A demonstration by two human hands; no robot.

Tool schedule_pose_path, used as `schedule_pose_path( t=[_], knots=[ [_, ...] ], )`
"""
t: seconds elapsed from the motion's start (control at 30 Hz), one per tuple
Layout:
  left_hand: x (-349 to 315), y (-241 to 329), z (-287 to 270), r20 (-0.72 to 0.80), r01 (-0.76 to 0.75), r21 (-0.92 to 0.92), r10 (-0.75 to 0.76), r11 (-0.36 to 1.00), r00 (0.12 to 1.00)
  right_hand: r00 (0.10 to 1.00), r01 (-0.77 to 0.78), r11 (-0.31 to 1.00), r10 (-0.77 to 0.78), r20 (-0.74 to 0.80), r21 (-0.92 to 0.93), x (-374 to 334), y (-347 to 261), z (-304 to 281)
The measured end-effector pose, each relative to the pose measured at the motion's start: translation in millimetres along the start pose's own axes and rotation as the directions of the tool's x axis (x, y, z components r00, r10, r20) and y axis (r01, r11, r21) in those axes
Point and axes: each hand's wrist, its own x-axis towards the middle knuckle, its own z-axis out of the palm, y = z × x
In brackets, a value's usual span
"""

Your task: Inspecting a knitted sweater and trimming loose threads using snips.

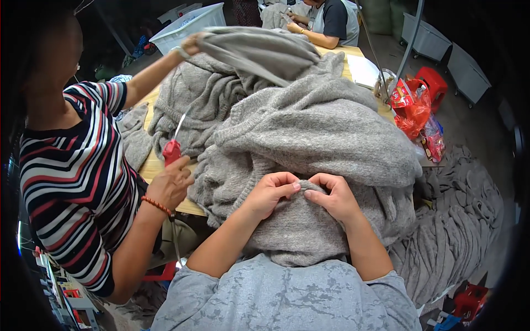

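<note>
A grey knitted garment (pixel 303 226) lies over my lap and against the table's near edge. My left hand (pixel 271 193) pinches a fold of its knit between thumb and finger. Close beside it, my right hand (pixel 330 196) pinches the same fold, the two thumbs almost meeting. Right in front of both hands, a large heap of grey knitwear (pixel 331 132) rises on the table. What lies under my fingertips is too small to make out.
At my left, a person in a striped top (pixel 77 182) holds a red-handled tool (pixel 172 150) with a metal blade and lifts a blurred grey garment (pixel 259 52). Another person (pixel 326 25) works across the wooden table (pixel 149 165). Red bags (pixel 413 110) and piled knitwear (pixel 452 231) stand right.
</note>
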Motion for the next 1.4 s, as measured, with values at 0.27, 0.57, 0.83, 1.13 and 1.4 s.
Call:
schedule_pose_path(
  t=[0.27, 0.57, 0.83, 1.13, 1.4],
  knots=[
    [1, -1, 2, -0.007, -0.022, 0.036, 0.022, 0.999, 1.0, 0.998, -0.016, 0.988, 0.006, 0.063, 0.156, 4, 16, -8],
    [4, -9, 4, 0.014, -0.056, 0.17, 0.054, 0.984, 0.998, 1.0, 0.023, 0.995, -0.024, 0.016, 0.095, 4, 7, -3],
    [-1, -7, 4, 0.109, -0.149, 0.539, 0.107, 0.829, 0.988, 0.993, -0.034, 0.997, 0.025, 0.116, 0.072, 3, 14, -9],
    [-9, 0, 12, 0.065, -0.286, 0.692, 0.338, 0.663, 0.939, 0.995, 0.074, 0.97, -0.058, 0.078, -0.232, 0, 9, -4],
    [-2, -17, 9, 0.076, -0.119, 0.107, 0.111, 0.987, 0.991, 0.988, 0.155, 0.966, -0.147, 0.057, -0.206, -5, 7, 4]
  ],
)
